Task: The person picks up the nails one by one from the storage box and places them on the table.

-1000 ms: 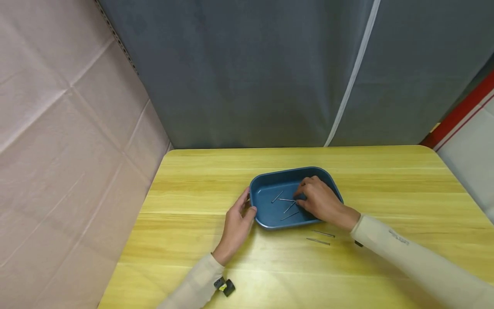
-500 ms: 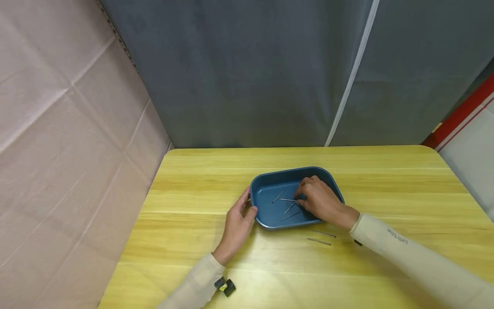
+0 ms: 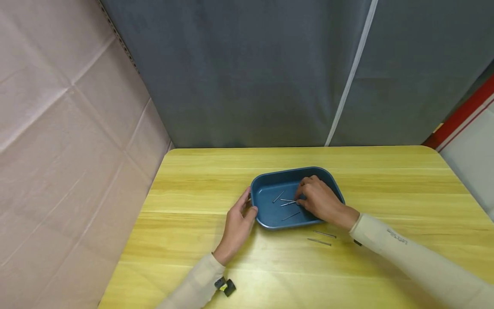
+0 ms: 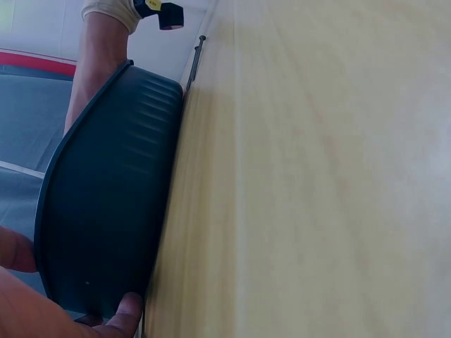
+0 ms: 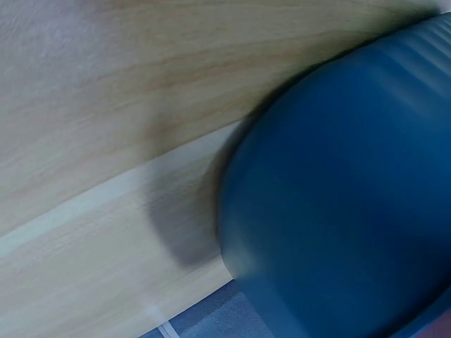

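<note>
Blue tray (image 3: 266, 210) sat slightly angled on the wood-grain surface (image 3: 185, 236). Right hand (image 3: 319, 199) was down in the tray's right half, grip together: thumb and finger pinched the end of a nail (image 3: 287, 204). Second nail (image 3: 286, 199) converged on the same fingertips; couldn't tell if also held. Two others lay on the tray floor, a far nail (image 3: 278, 197) and a near nail (image 3: 291, 216). Left hand (image 3: 236, 221) was at the tray's left end, grip apart, thumb at the near corner, fingers touching the outer wall. Loose pair of nails (image 3: 319, 242) lay roughly parallel on the surface, just beside the tray's near side. Beige sleeves (image 3: 409, 253) on both arms. Behind: grey curtain (image 3: 247, 77), white strip (image 3: 353, 73). Creased pale sheet (image 3: 77, 128) at left.
</note>
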Tool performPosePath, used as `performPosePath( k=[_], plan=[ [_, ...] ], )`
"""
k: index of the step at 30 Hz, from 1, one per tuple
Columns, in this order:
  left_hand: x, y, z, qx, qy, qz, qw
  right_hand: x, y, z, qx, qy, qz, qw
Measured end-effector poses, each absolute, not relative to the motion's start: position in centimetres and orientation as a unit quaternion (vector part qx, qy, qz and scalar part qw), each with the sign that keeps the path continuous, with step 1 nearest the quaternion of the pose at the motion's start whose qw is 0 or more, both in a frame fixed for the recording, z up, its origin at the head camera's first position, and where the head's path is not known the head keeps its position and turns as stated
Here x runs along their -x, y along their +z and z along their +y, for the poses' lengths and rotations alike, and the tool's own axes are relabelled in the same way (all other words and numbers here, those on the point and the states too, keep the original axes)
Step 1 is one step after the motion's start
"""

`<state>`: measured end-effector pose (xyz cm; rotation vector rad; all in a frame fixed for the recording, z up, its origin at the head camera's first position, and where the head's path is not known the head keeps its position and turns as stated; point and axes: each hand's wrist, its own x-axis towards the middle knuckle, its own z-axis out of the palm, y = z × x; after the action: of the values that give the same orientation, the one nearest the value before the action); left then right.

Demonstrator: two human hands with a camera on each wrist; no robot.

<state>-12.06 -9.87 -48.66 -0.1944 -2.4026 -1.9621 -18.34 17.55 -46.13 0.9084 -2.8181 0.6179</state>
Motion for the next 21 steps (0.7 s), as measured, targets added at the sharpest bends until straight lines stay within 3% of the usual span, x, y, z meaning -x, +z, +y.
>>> performPosePath(
  k=[21],
  plan=[
    [12.1,-48.6,-9.8,0.061,-0.629,-0.775,0.013,16.6,-44.4,17.8,-0.258,0.299,-0.918,0.030]
  ],
)
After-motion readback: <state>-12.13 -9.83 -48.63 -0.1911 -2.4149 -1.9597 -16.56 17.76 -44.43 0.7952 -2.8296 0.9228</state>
